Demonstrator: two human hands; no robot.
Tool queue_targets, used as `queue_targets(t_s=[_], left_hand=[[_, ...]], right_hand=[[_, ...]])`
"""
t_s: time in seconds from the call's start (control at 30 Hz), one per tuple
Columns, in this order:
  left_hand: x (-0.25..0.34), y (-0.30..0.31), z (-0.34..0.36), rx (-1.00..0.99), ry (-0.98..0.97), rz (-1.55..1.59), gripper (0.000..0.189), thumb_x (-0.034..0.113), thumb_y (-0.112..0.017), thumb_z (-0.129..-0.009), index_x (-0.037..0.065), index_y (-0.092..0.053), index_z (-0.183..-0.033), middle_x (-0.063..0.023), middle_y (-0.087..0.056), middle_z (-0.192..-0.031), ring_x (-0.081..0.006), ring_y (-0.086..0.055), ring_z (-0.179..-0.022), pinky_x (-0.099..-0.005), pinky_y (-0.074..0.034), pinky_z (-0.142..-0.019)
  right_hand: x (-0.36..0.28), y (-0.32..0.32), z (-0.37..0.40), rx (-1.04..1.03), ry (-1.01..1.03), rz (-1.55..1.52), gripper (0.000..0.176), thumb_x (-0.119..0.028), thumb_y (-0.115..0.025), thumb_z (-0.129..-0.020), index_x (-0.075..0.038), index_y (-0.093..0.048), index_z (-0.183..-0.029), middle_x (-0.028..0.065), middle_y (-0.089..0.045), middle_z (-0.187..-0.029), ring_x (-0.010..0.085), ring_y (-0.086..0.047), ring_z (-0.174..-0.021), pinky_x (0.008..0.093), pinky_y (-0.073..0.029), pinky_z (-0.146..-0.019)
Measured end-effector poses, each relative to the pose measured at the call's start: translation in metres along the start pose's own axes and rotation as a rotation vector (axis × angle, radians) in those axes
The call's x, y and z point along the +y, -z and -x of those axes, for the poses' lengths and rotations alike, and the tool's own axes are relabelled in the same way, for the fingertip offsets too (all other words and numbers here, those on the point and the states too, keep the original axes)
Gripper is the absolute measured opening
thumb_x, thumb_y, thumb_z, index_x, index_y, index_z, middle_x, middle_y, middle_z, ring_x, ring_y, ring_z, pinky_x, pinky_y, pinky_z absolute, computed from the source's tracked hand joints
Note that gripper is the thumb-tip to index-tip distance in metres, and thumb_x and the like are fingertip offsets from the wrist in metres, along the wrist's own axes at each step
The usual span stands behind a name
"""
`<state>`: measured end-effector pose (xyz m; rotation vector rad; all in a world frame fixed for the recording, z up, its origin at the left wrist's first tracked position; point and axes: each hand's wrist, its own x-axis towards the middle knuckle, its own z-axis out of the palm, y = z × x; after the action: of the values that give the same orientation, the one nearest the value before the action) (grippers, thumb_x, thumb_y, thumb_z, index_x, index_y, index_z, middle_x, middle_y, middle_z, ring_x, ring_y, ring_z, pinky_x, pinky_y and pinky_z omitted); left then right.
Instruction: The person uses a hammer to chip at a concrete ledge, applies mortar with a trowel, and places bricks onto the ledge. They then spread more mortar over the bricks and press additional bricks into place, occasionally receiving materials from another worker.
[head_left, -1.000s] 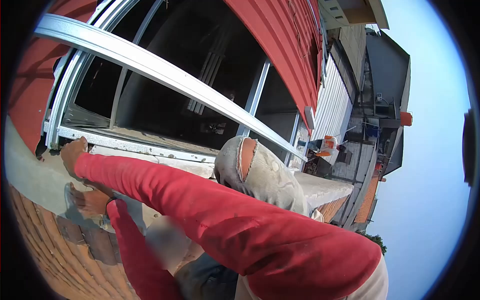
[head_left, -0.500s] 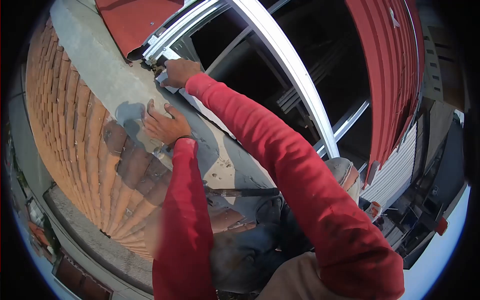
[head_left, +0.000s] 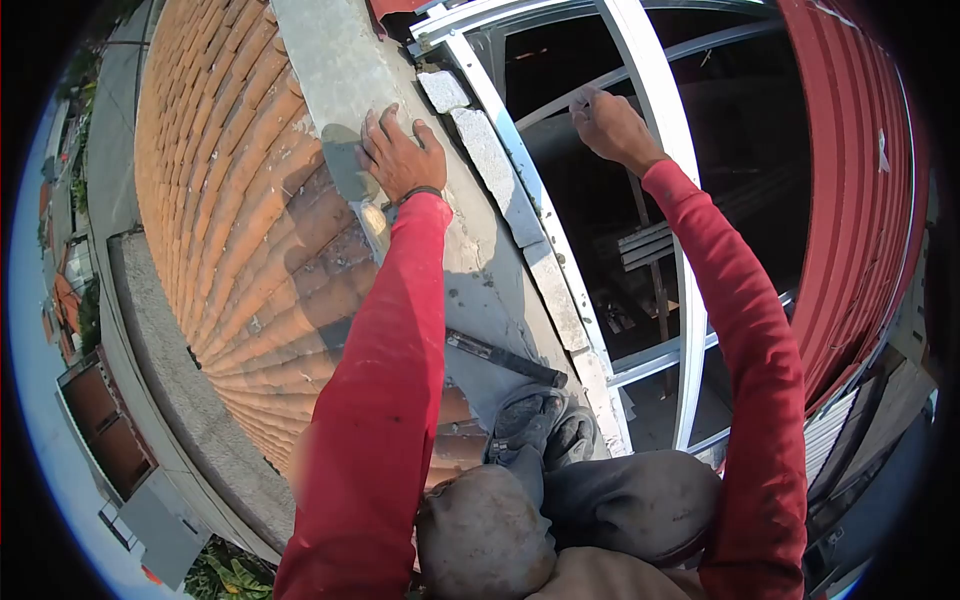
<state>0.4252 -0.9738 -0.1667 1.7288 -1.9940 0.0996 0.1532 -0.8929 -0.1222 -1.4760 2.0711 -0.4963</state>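
My left hand [head_left: 405, 160] lies on the concrete ledge [head_left: 320, 60] with its fingers spread, close to the edge of the clay tiles. Over the dark opening, my right hand [head_left: 615, 130] is raised, its fingers curled together. Something pale shows at its fingertips, too small and blurred to name. Between my hands, a row of pale masonry pieces [head_left: 490, 165] runs along the ledge beside the white metal frame [head_left: 530, 180]. A long tool with a dark handle [head_left: 505, 358] lies on the ledge near my knees; its far end is behind my left sleeve.
Curved clay roof tiles [head_left: 230, 180] slope away on the left. A white metal beam [head_left: 665, 150] crosses the deep dark opening [head_left: 740, 130]. Red corrugated sheeting [head_left: 855, 190] borders the right side. My knees [head_left: 485, 530] are at the bottom.
My right hand has left the frame's corner at the ledge and moved right, over the opening. My left hand stays on the ledge. The view has shifted, showing more of the masonry pieces.
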Motion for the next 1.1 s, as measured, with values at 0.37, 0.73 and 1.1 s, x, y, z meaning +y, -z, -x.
queue_targets(t_s=[0.37,0.73,1.1], left_hand=[[-0.014,-0.001,-0.001,-0.01,-0.123,0.171,0.045,0.031,-0.063,-0.088,0.011,-0.055,-0.127,-0.0173,-0.045,-0.14,-0.0347,-0.034,-0.137,-0.0475,-0.025,-0.114],[-0.092,0.093,0.056,-0.071,0.398,-0.025,0.069,0.052,-0.064,-0.084,0.001,-0.052,-0.129,-0.0261,-0.043,-0.142,-0.0378,-0.04,-0.134,-0.0488,-0.032,-0.11],[-0.144,0.107,0.104,-0.404,0.283,0.094,0.059,0.048,-0.063,-0.088,-0.003,-0.05,-0.115,-0.0283,-0.063,-0.108,-0.0444,-0.059,-0.105,-0.0491,-0.046,-0.089]], right_hand=[[0.004,-0.086,0.247,0.022,-0.137,-0.376,0.027,-0.028,-0.062,-0.096,-0.002,-0.064,-0.099,0.0169,-0.062,-0.066,0.0322,-0.062,-0.059,0.0394,-0.047,-0.058],[-0.073,-0.124,0.312,0.036,0.257,-0.075,0.06,-0.043,-0.072,-0.083,0.001,-0.052,-0.119,0.0211,-0.053,-0.109,0.0373,-0.06,-0.097,0.0454,-0.054,-0.077],[-0.074,-0.144,0.295,-0.022,0.477,-0.006,0.042,-0.029,-0.074,-0.079,-0.005,-0.056,-0.108,0.0151,-0.053,-0.101,0.0338,-0.066,-0.084,0.0429,-0.056,-0.074]])
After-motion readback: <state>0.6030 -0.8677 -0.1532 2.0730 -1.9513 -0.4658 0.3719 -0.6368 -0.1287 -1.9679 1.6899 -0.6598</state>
